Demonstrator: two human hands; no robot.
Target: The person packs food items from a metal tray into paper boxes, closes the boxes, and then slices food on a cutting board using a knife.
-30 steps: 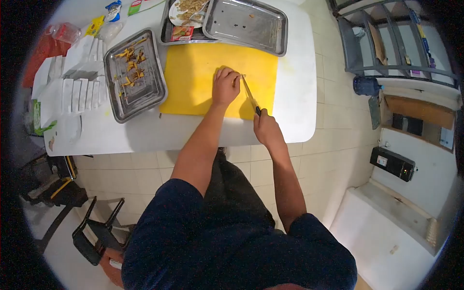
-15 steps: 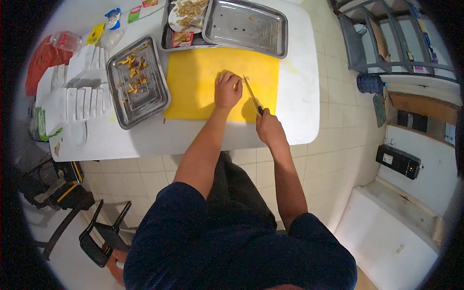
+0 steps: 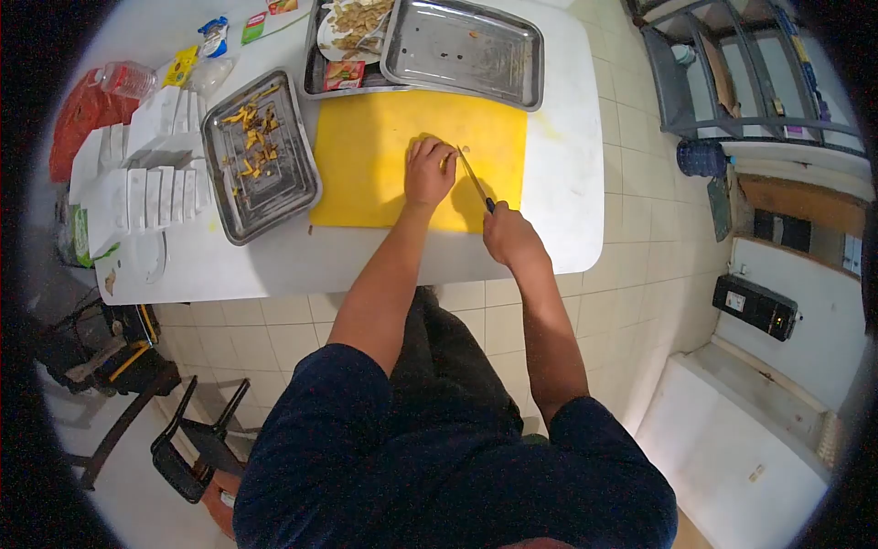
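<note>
A kitchen knife [image 3: 473, 176] with a dark handle is gripped in my right hand [image 3: 514, 240], at the board's near right side. Its blade slants up and left over the yellow cutting board [image 3: 366, 174]. My left hand [image 3: 429, 174] rests on the board with curled fingers, beside the blade tip; whatever they hold is hidden beneath them. Just right of the blade tip lies a small pale piece [image 3: 465, 149], too small to name.
On the left, a metal tray [image 3: 240, 197] holds yellow-brown scraps. Behind the board are another metal tray [image 3: 466, 55] and a white plate [image 3: 329, 37] of chopped food. White boxes [image 3: 165, 197], a plastic bottle [image 3: 126, 80] and packets crowd the table's left end. A chair [image 3: 206, 439] stands behind left.
The knife and my right hand have shifted slightly left, bringing the blade nearer my left fingers. The small piece now lies apart from the blade.
</note>
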